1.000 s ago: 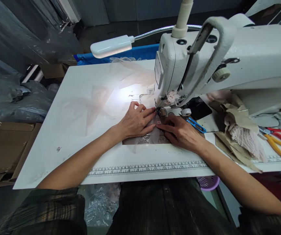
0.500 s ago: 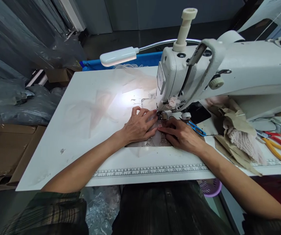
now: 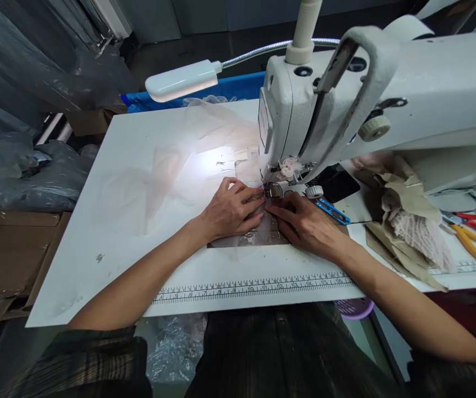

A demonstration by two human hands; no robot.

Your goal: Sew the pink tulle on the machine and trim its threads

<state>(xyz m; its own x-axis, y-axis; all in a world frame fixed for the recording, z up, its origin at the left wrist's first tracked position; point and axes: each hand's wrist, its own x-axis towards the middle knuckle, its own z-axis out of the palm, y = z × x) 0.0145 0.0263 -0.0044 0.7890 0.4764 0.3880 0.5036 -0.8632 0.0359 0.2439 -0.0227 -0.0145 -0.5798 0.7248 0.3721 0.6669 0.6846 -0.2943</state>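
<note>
Sheer pale pink fabric (image 3: 168, 166) spreads over the white table and runs under my hands to the presser foot (image 3: 274, 190) of a white sewing machine (image 3: 281, 105). My left hand (image 3: 233, 210) rests on the fabric just left of the foot, palm down, fingers stretched out. On the other side, my right hand (image 3: 306, 224) has its fingers bent, with the index fingertip and thumb closed on the fabric just in front of the foot. Its exact grip is partly hidden. Blue thread snips (image 3: 332, 211) lie just beyond the right hand.
A lit white lamp (image 3: 183, 80) hangs over the fabric. Right of the machine head lie a black phone-like object (image 3: 337, 183), crumpled brown paper (image 3: 406, 190), a pale fringe (image 3: 420, 232) and scissors with red and yellow handles (image 3: 472, 237). A ruler strip (image 3: 250, 288) lines the front edge.
The view has shifted closer to the machine. My right index finger has moved slightly nearer the presser foot, and a small pinkish tag at its tip no longer shows. Left hand stays flat.
</note>
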